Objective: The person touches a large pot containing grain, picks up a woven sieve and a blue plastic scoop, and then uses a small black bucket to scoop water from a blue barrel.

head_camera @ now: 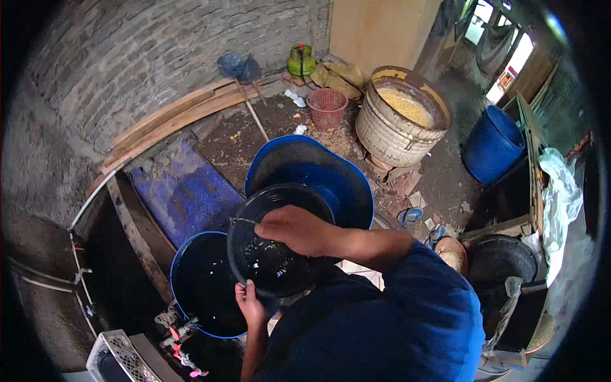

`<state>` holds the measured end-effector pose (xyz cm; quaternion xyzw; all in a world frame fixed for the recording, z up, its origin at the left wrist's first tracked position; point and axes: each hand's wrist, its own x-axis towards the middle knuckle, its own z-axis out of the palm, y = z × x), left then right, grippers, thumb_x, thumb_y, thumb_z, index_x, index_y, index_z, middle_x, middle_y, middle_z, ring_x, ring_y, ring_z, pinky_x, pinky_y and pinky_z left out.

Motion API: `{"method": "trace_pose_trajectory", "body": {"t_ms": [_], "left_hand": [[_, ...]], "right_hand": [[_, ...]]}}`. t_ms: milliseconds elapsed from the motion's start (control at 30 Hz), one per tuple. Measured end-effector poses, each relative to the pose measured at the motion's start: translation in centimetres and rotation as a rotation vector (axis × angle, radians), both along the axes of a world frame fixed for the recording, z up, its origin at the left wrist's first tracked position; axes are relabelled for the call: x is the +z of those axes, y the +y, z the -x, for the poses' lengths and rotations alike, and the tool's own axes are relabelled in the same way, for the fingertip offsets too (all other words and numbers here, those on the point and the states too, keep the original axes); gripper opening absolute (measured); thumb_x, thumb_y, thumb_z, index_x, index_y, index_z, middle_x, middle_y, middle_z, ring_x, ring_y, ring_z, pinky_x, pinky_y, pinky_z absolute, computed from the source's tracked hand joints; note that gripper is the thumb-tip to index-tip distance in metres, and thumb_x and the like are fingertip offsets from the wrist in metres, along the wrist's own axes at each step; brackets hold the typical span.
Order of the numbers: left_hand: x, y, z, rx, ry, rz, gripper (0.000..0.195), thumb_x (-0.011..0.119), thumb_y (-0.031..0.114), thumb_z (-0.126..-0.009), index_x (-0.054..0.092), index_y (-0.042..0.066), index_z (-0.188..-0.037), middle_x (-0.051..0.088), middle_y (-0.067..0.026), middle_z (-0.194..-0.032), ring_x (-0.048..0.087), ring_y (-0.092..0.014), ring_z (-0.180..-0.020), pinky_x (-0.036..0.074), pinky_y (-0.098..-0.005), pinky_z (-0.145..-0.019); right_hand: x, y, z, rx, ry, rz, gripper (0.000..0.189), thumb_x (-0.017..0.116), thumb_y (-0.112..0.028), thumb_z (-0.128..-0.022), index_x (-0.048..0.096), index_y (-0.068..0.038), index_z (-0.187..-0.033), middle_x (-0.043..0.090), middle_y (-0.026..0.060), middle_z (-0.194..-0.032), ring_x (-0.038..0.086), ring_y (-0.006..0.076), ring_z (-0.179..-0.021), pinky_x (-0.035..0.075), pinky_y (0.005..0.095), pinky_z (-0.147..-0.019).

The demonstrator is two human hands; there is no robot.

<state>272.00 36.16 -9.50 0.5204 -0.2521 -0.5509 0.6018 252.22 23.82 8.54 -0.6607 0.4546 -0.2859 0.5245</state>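
A round black basin (280, 265) with shiny liquid at its bottom is tilted between two blue plastic tubs. Its near rim is gripped by my left hand (250, 303), thumb on the edge. My right hand (293, 229) is above the basin, its fingers closed on a thin cord or wire loop (246, 220) at the left rim. Beyond the basin stands a large blue tub (351, 179), dark inside. Partly under the basin's left side is a round blue-rimmed tub (205, 277) with dark contents.
A large metal drum (401, 129) of yellow grain stands beyond, beside a red plastic basket (327, 109) and a green gas cylinder (301, 61). A blue barrel (494, 145) is at right. Planks (176, 112) lie along the brick wall; a blue board (184, 191) lies at left.
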Motion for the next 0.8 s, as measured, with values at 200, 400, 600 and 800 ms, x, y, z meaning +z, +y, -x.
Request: {"method": "trace_pose_trajectory", "body": {"t_ms": [200, 400, 600, 800], "left_hand": [[5.5, -3.3, 2.5, -0.065, 0.043, -0.033, 0.021, 0.061, 0.011, -0.083, 0.044, 0.016, -0.073, 0.05, 0.0056, -0.065, 0.047, -0.006, -0.057, 0.036, -0.0216, -0.051], [7.2, -6.3, 4.0, -0.037, -0.116, 0.039, 0.026, 0.064, 0.006, -0.081, 0.042, 0.013, -0.07, 0.047, 0.003, -0.065, 0.045, -0.006, -0.054, 0.039, -0.0206, -0.049], [9.0, -7.8, 5.7, -0.099, -0.214, 0.044, 0.025, 0.063, 0.004, -0.081, 0.042, 0.012, -0.07, 0.048, 0.0024, -0.065, 0.045, -0.006, -0.053, 0.041, -0.0203, -0.048], [9.9, -9.1, 6.6, -0.17, -0.377, 0.023, 0.026, 0.063, 0.006, -0.081, 0.041, 0.011, -0.069, 0.048, 0.0018, -0.061, 0.045, -0.006, -0.051, 0.04, -0.0199, -0.048]], "right_hand": [[-1.6, -0.5, 4.1, -0.06, -0.015, 0.226, 0.039, 0.051, -0.034, -0.087, 0.058, 0.001, -0.073, 0.055, 0.013, -0.063, 0.051, 0.0177, -0.059, 0.04, 0.0347, -0.059], [-4.6, -1.4, 5.8, -0.178, -0.129, -0.048, 0.036, 0.052, -0.034, -0.086, 0.06, -0.001, -0.074, 0.055, 0.0099, -0.062, 0.054, 0.0155, -0.062, 0.04, 0.0327, -0.059], [-7.3, -1.8, 6.9, -0.267, -0.336, -0.086, 0.037, 0.049, -0.035, -0.088, 0.057, -0.004, -0.069, 0.05, 0.0006, -0.062, 0.046, 0.0099, -0.06, 0.036, 0.028, -0.057], [-8.2, -1.1, 7.9, -0.361, -0.306, -0.236, 0.035, 0.05, -0.032, -0.089, 0.054, -0.006, -0.066, 0.046, -0.0017, -0.059, 0.041, 0.0079, -0.056, 0.033, 0.0264, -0.051]]}}
